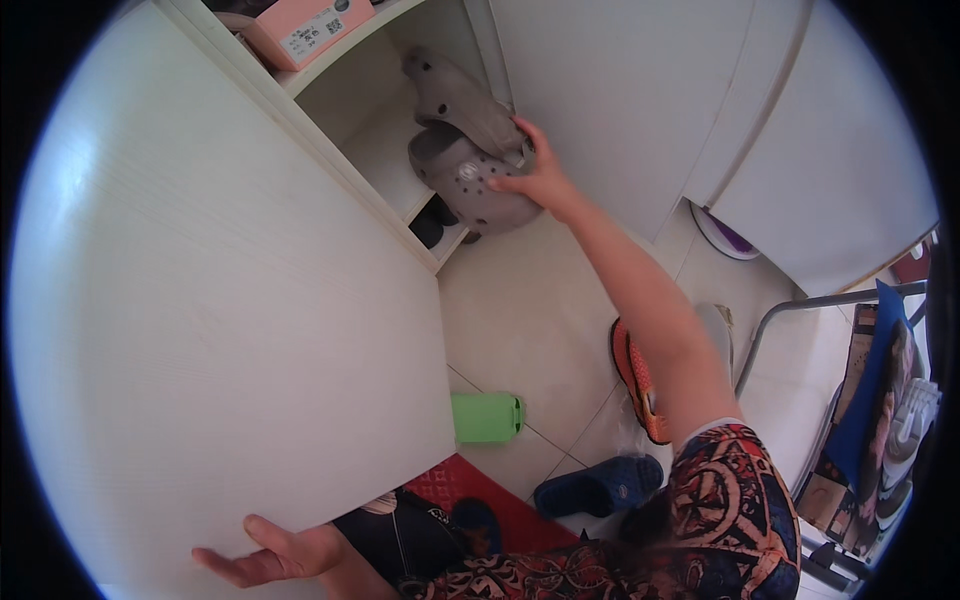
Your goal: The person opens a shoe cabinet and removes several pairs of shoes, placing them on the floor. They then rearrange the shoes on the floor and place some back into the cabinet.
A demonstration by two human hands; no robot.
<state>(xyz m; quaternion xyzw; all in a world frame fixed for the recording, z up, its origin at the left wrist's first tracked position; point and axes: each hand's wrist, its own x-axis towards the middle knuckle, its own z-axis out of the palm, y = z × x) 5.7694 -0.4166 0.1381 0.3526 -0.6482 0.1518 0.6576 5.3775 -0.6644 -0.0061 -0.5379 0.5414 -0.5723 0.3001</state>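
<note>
A pair of grey foam clogs with round holes is held at the opening of a white shoe cabinet (360, 176). My right hand (536, 169) grips both clogs, the lower one (487, 187) with its toe towards me and the upper one (465, 105) on its side, deeper against the compartment. The thumb lies on top of the lower clog; some fingers are hidden behind the upper one. My left hand (277, 555) is at the bottom left beside the white cabinet door (247, 315), fingers spread, with nothing in it.
A pink shoe box (307, 34) bearing a printed label sits on the shelf above. Dark shoes (431, 221) lie in the lower compartment. On the tiled floor are a green plastic container (487, 418), a blue slipper (600, 486), an orange shoe (637, 382) and a red mat (517, 517).
</note>
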